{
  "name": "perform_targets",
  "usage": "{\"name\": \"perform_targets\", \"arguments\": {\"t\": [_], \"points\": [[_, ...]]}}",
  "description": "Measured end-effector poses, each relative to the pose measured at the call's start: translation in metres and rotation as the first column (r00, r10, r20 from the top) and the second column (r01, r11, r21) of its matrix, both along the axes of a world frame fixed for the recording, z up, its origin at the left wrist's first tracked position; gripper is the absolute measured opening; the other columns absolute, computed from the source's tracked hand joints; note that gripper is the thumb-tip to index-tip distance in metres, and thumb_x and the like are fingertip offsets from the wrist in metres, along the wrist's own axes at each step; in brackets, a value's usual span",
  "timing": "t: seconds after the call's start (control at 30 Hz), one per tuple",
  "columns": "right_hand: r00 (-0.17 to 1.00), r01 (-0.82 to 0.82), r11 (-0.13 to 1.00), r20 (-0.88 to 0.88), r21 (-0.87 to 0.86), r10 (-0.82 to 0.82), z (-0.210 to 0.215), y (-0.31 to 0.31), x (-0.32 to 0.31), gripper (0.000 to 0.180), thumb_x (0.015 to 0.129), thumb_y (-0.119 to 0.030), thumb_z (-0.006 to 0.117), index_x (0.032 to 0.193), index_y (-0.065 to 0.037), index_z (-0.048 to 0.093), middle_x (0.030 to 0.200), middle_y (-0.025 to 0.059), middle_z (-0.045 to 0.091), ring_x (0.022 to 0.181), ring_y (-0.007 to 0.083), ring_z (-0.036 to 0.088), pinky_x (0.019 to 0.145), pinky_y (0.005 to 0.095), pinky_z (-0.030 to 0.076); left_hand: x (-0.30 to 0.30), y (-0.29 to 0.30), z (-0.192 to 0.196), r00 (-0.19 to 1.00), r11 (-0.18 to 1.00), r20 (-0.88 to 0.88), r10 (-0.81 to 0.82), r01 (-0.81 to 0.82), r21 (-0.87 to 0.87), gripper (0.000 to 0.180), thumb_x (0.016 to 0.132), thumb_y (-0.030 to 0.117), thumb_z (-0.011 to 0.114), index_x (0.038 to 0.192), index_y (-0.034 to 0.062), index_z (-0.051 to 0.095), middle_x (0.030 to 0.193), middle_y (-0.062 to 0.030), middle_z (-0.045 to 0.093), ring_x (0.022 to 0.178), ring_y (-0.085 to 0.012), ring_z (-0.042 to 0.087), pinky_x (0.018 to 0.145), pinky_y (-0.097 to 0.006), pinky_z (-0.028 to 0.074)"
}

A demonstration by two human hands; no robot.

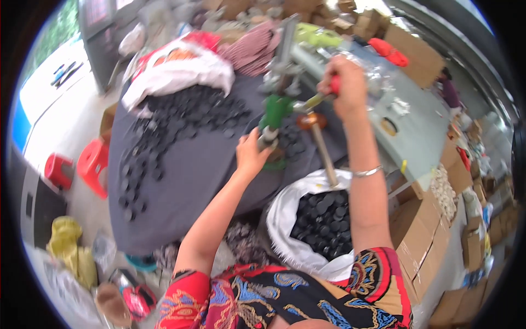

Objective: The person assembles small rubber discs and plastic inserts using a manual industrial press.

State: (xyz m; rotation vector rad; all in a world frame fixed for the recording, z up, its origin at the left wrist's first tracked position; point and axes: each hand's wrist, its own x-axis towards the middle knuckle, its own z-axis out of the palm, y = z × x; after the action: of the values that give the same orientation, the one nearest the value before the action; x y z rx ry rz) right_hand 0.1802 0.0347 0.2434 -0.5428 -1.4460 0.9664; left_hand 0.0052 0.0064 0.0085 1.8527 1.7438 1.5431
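Note:
A green hand press [277, 109] stands on the cloth-covered table, its metal column rising behind. My right hand [346, 82] is closed around the red knob [335, 85] at the end of the press lever. At the lower end of the press, my left hand [253, 152] has its fingers bent in under the ram; whatever they pinch is too small and blurred to name. Small round black pieces [294, 141] lie just right of the press. Beside them a wooden-handled tool [323, 151] with an orange part at its top leans toward an open white sack [282, 205].
More round black pieces [186, 112] spill from a white and red bag [181, 74] across the dark cloth [186, 186]. The sack by my right arm holds many too. Red stools [94, 164] stand left, a glass-topped table [411, 118] and cardboard boxes [422, 236] right.

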Motion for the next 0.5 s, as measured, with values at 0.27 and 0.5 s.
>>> {"name": "perform_targets", "arguments": {"t": [0.27,0.5], "points": [[0.999,-0.042,0.999,-0.024,-0.026,0.042,0.004,-0.008,-0.002,0.024,0.088,-0.017,0.051,0.068,-0.003,0.053,0.056,0.0051,0.051,0.044,0.0131,0.050,0.041,0.0259,0.040,0.013,0.019,-0.013,0.997,0.996,0.016,0.070,-0.069,-0.051,0.059,0.068,0.016,0.073,0.123,0.0091,0.054,0.105,-0.0113,0.065,0.103,-0.0332,0.056,0.085,-0.044,0.042],[0.998,-0.057,0.998,-0.034,0.039,0.059,-0.009,-0.009,0.003,0.031,0.092,-0.020,0.052,0.066,-0.004,0.052,0.051,0.0042,0.052,0.041,0.0102,0.048,0.040,0.0231,0.037,0.019,0.027,-0.015,0.994,0.996,0.057,0.090,-0.089,-0.014,0.065,0.066,0.008,0.075,0.127,0.0053,0.052,0.104,-0.0187,0.067,0.098,-0.0321,0.065,0.085,-0.039,0.049]]}}
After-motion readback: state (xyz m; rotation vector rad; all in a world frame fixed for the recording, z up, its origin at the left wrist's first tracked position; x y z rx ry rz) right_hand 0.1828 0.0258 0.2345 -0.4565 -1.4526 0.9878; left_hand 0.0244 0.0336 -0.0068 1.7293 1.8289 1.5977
